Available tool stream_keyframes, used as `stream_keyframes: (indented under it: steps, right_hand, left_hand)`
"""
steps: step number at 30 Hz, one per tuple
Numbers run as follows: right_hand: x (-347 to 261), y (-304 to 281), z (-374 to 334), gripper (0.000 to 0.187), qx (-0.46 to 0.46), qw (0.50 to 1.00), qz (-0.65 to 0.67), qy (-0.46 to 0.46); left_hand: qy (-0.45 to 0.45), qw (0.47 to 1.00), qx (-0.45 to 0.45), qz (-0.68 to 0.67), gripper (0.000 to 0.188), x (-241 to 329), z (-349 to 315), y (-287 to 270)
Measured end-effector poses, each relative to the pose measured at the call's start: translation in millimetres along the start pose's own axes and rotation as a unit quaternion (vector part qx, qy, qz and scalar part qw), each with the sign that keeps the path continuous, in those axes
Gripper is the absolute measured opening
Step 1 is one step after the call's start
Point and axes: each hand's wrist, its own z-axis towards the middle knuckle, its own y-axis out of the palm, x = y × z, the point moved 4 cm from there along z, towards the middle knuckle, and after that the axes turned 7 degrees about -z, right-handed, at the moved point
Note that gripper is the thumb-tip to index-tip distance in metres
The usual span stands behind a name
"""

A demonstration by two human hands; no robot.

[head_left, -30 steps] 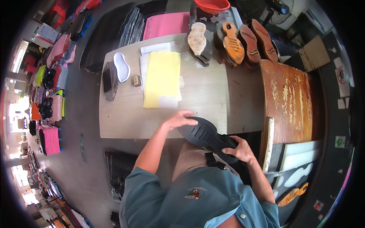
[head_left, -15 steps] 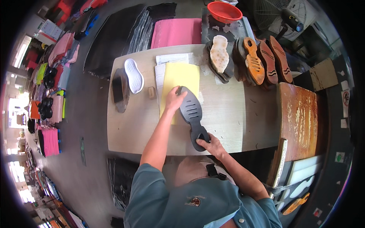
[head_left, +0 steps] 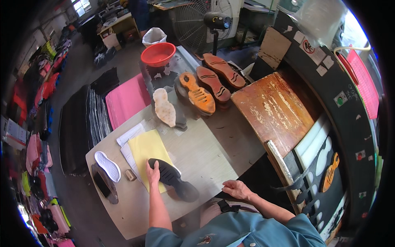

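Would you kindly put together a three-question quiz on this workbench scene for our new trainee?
1. Multiple choice: what does the left hand hold?
A) The red basin
B) The black sole
C) The orange sole

2. True or false: the right hand is apart from the black sole.

3. Short answer: what colour is the sole just left of the small block?

Key:
1: B, the black sole.
2: True; the right hand is off to the side, near the table's edge.
3: White.
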Motion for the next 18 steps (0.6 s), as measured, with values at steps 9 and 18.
stream_keyframes:
  steps: [9, 18]
  right_hand:
    - [30, -132, -131, 0.031, 0.343, 0.932, 0.090, -0.083]
    - [215, -227, -348, 0.054, 0.701, 0.686, -0.117, 0.154]
  left_hand:
    - [0.284, 0.952, 0.109, 0.027, 0.046, 147, -91, 66]
    - [0.551, 0.690, -0.442, -0.161, 0.034, 377, -416, 328]
